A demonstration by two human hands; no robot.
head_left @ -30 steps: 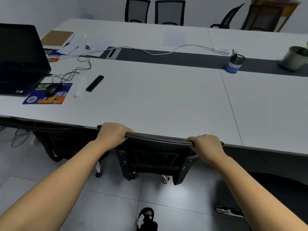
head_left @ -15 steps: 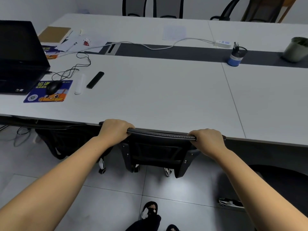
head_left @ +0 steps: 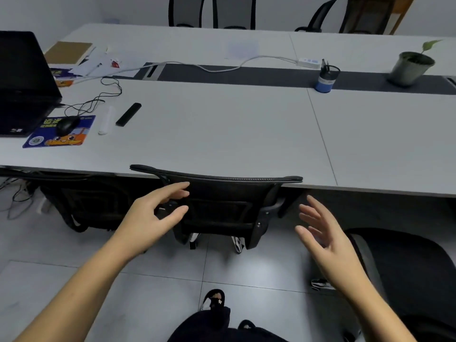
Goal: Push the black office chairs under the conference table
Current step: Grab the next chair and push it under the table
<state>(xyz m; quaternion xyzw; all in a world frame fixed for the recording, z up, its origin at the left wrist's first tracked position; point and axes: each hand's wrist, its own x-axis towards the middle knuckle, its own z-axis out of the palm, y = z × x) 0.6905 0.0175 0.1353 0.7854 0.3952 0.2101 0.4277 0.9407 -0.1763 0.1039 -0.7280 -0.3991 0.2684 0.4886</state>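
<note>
Left hand (head_left: 158, 215) open with fingers spread, holding nothing, just in front of the black office chair (head_left: 217, 206) whose backrest top sits tight against the edge of the white desk (head_left: 222, 134), and right hand (head_left: 323, 233) open, empty, beside it

- An office meeting room: a long white table (head_left: 222, 134) of joined sections, with a dark strip (head_left: 246, 76) along its middle.
- Black mesh chairs stand round it: one (head_left: 217, 193) tucked at the near edge, more (head_left: 233, 12) along the far edge.
- At the left edge sit a laptop (head_left: 22, 82), a mouse (head_left: 67, 124) on a printed pad (head_left: 81, 134), and loose papers (head_left: 84, 65).
- A power strip (head_left: 308, 62) with its white cable, a pen cup (head_left: 327, 79) and a potted plant (head_left: 410, 67) sit by the strip.
- The floor (head_left: 148, 292) is grey tile; the walls (head_left: 74, 11) are plain.
</note>
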